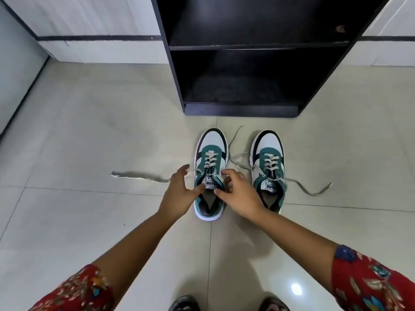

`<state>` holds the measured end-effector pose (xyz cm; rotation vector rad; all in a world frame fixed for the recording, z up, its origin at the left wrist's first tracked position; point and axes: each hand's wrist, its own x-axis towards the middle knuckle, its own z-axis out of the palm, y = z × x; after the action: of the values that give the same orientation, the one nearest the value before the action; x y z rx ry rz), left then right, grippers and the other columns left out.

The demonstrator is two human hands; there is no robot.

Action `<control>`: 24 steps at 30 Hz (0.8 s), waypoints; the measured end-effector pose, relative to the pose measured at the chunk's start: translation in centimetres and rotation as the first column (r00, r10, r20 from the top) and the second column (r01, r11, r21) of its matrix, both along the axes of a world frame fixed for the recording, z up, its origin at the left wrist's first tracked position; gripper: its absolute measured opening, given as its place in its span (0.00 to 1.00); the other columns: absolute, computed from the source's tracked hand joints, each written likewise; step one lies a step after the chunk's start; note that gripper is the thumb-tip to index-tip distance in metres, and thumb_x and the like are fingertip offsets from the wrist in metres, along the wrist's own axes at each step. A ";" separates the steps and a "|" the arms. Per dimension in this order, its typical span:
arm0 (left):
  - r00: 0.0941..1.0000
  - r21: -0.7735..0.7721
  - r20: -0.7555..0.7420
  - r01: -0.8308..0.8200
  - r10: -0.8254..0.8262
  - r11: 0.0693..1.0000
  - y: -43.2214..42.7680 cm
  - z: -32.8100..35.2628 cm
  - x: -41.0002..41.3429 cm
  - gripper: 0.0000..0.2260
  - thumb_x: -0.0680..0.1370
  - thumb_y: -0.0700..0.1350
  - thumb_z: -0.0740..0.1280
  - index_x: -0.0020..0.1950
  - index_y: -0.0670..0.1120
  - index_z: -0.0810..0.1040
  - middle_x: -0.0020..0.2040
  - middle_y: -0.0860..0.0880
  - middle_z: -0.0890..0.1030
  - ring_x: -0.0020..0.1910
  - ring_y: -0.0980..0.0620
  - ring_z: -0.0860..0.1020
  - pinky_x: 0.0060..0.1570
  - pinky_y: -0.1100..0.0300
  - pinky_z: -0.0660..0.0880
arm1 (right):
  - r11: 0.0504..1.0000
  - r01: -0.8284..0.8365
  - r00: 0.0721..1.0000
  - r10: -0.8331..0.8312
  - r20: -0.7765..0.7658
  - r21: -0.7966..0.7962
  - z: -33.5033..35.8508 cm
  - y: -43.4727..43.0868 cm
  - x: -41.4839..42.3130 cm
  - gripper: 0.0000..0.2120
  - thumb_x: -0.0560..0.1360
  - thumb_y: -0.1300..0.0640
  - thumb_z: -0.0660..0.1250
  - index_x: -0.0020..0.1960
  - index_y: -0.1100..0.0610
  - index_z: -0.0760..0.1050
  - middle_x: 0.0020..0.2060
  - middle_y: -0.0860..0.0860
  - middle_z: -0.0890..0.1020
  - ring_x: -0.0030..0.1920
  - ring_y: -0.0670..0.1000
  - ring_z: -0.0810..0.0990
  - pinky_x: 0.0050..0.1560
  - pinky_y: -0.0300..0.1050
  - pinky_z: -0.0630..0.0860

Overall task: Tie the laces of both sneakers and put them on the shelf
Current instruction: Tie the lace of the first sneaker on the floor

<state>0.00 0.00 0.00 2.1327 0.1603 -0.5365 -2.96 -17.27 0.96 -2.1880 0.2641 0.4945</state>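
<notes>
Two green, white and black sneakers stand side by side on the tiled floor, toes pointing at the shelf. The left sneaker [210, 153] has loose grey laces: one end trails far left across the floor [139, 176], the other runs right between the shoes. My left hand [179, 194] is open at the shoe's left side, thumb touching the collar near the tongue. My right hand [238, 194] hovers over the shoe's right side, its fingers curled near the top eyelets; whether they pinch a lace is unclear. The right sneaker [268, 158] sits untied, its lace ends sprawled on the floor.
A black open shelf unit [242, 108] stands directly behind the sneakers, with a low bottom compartment and a board above it. White wall panels with a dark stripe run behind. My dark shoe tips [184, 304] show at the bottom edge.
</notes>
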 end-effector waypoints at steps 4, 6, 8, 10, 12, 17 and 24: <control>0.997 0.063 0.066 0.041 -0.045 0.997 -0.7 -0.5 -0.8 0.32 0.72 0.48 0.68 0.72 0.54 0.57 0.69 0.47 0.68 0.56 0.43 0.78 0.53 0.52 0.73 | 0.994 0.078 0.995 -0.072 0.074 -0.077 -0.2 1.1 -0.8 0.24 0.73 0.48 0.67 0.65 0.53 0.67 0.59 0.53 0.73 0.56 0.53 0.78 0.58 0.51 0.75; 0.991 0.077 0.109 0.068 -0.076 0.995 -0.4 -0.7 -1.2 0.30 0.73 0.46 0.67 0.72 0.51 0.60 0.68 0.47 0.68 0.50 0.45 0.80 0.50 0.54 0.73 | 0.989 0.120 0.986 -0.109 0.127 -0.083 -0.5 1.2 -1.4 0.16 0.71 0.47 0.68 0.55 0.52 0.72 0.53 0.51 0.77 0.51 0.53 0.80 0.53 0.52 0.77; 0.989 0.092 0.130 0.052 -0.063 0.994 0.4 -0.5 -1.7 0.29 0.73 0.46 0.68 0.71 0.50 0.61 0.68 0.48 0.68 0.43 0.47 0.80 0.48 0.54 0.73 | 0.993 0.107 0.988 -0.100 0.117 -0.050 -0.4 1.1 -1.6 0.09 0.70 0.48 0.70 0.41 0.48 0.70 0.44 0.50 0.79 0.45 0.52 0.79 0.49 0.51 0.77; 0.989 0.115 0.134 0.046 -0.061 0.992 0.9 -0.5 -2.1 0.28 0.73 0.47 0.67 0.71 0.51 0.62 0.68 0.49 0.68 0.42 0.48 0.80 0.47 0.55 0.72 | 0.999 0.052 0.998 -0.052 0.037 0.011 0.4 0.9 -1.3 0.13 0.71 0.49 0.69 0.35 0.46 0.66 0.39 0.49 0.78 0.42 0.53 0.78 0.48 0.50 0.75; 0.988 0.124 0.133 0.066 -0.082 0.990 1.1 -0.5 -2.6 0.27 0.73 0.46 0.66 0.71 0.52 0.62 0.68 0.50 0.67 0.42 0.48 0.80 0.47 0.56 0.71 | 0.993 0.022 0.999 -0.018 -0.036 0.120 2.2 0.2 -0.5 0.09 0.72 0.50 0.68 0.37 0.47 0.68 0.37 0.52 0.81 0.40 0.54 0.80 0.49 0.54 0.78; 0.988 0.126 0.091 0.115 -0.127 0.985 1.3 -0.5 -2.7 0.26 0.73 0.46 0.65 0.70 0.56 0.62 0.68 0.50 0.65 0.41 0.48 0.80 0.47 0.54 0.74 | 0.947 -0.126 0.983 0.158 0.089 -0.296 8.6 -3.0 2.2 0.10 0.74 0.44 0.64 0.49 0.49 0.72 0.34 0.52 0.81 0.36 0.54 0.78 0.36 0.48 0.71; 0.948 0.169 0.250 0.157 -0.196 0.973 1.7 0.0 -2.6 0.13 0.79 0.52 0.59 0.63 0.56 0.72 0.68 0.56 0.66 0.41 0.54 0.79 0.43 0.58 0.74 | 0.602 -0.390 0.903 0.398 -0.161 -0.697 8.2 -3.5 2.3 0.14 0.76 0.48 0.59 0.53 0.56 0.76 0.53 0.56 0.80 0.54 0.59 0.77 0.45 0.47 0.69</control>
<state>-2.56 1.65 0.01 2.3545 -0.1486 -0.3439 -0.64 -20.82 9.16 -3.0603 -0.0749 0.7092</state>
